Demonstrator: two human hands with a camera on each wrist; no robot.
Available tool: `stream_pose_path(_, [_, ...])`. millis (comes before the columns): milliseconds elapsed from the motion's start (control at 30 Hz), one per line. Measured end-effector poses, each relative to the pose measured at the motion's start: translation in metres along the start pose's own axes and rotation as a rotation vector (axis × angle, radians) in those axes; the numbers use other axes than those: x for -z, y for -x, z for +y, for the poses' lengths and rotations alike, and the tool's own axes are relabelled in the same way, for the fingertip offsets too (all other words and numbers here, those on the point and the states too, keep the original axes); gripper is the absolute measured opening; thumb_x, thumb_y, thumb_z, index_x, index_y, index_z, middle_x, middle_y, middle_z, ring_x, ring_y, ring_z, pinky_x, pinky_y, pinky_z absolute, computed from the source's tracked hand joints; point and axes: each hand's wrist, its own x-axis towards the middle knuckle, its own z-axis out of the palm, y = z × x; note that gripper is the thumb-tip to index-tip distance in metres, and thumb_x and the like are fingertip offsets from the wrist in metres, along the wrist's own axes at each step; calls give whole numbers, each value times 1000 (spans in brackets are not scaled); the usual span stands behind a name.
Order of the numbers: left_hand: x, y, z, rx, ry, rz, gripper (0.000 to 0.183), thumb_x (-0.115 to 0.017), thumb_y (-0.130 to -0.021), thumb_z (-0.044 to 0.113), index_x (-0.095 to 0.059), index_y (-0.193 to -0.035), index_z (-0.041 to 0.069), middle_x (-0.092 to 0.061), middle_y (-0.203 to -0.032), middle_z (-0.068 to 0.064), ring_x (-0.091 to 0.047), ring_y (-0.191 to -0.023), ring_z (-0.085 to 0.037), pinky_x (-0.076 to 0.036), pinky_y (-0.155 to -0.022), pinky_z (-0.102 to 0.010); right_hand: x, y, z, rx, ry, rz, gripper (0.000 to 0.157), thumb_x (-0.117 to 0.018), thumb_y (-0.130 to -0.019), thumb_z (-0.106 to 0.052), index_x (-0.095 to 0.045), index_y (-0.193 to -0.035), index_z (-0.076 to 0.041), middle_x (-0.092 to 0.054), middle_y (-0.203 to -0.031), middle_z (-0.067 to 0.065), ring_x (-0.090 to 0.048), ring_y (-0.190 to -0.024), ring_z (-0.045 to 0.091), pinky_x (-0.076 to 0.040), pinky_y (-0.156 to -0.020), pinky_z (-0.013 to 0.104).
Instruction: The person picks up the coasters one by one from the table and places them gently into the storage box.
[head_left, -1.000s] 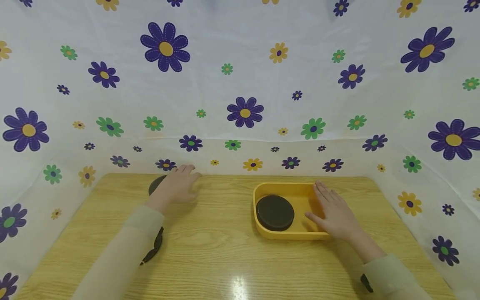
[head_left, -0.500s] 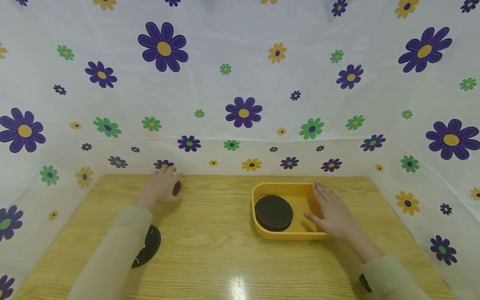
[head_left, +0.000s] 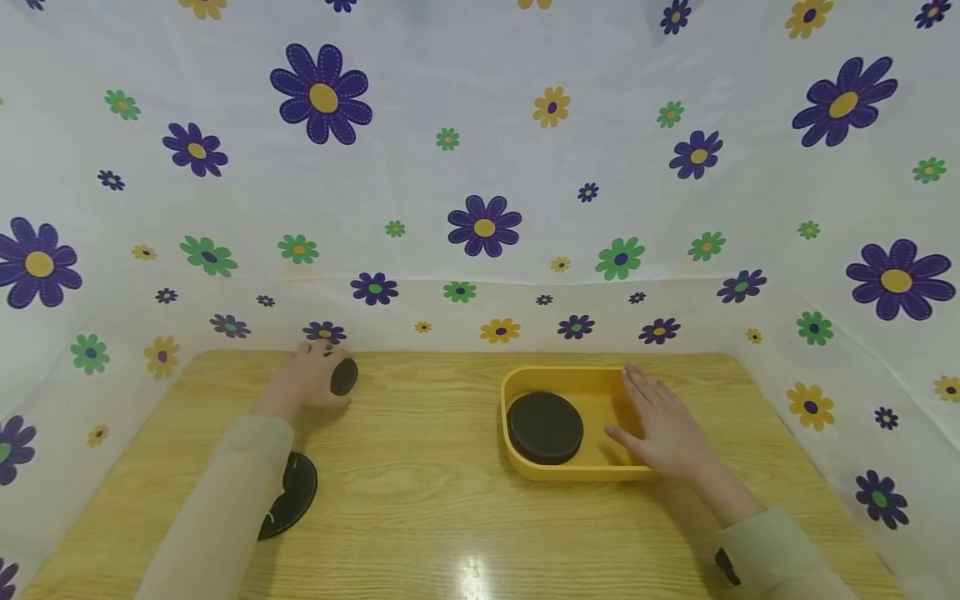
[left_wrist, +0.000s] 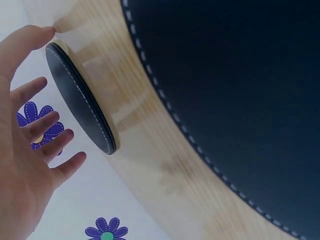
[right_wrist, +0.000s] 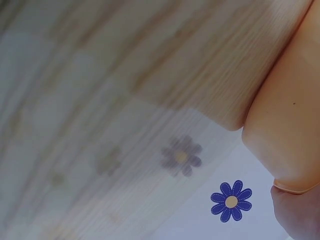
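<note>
My left hand [head_left: 307, 379] hovers around a round black coaster [head_left: 344, 377] at the back left of the table. In the left wrist view, that coaster [left_wrist: 80, 100] has pale edge stitching and lies flat on the wood. The fingers and thumb of the left hand [left_wrist: 25, 140] are spread beside it, with a gap. A larger-looking black coaster [left_wrist: 250, 100] fills the right of that view. My right hand [head_left: 667, 425] rests on the right end of a yellow box [head_left: 577, 473], fingers straight. The box [right_wrist: 285, 110] shows at the right wrist view's edge.
Inside the box, at its left end, sits a thick round black disc [head_left: 545, 427]. Another black coaster [head_left: 300, 492] lies nearer me, partly covered by the left forearm. White flowered cloth [head_left: 420, 183] walls off the back and sides of the wooden table [head_left: 420, 533].
My left hand has drawn leftward and slightly back toward me, uncovering the right side of the far coaster. More of the near coaster also shows. The right hand stays on the box.
</note>
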Motion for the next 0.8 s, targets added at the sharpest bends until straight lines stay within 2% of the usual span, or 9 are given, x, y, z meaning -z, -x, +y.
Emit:
stream_pose_path(300, [-5, 0, -5, 40, 36, -6, 78, -67, -69, 45, -46, -137, 12, -37, -137, -31, -36, -122, -54, -33, -95, -67, 1, 0, -2, -4, -1, 3, 87, -51, -89, -54, -22, -147, 4, -18, -154, 20, -17, -142, 35, -18, -111, 52])
stream_pose_path(467, [-11, 0, -10, 68, 51, -13, 79, -64, -71, 47, -42, -139, 14, -35, -138, -30, -36, -121, -53, -34, -93, -68, 2, 0, -1, -9, 0, -3, 86, -51, -89, -53, -22, -147, 4, -16, -155, 19, -17, -142, 36, -18, -112, 52])
stream_pose_path(800, [-11, 1, -10, 86, 33, -22, 79, -63, -72, 49, -41, -140, 15, -39, -135, -29, -38, -118, -51, -37, -91, -67, 0, 0, 0, -1, 3, 22, 86, -52, -89, -54, -24, -146, 4, -19, -154, 20, -18, -142, 35, -19, -111, 51])
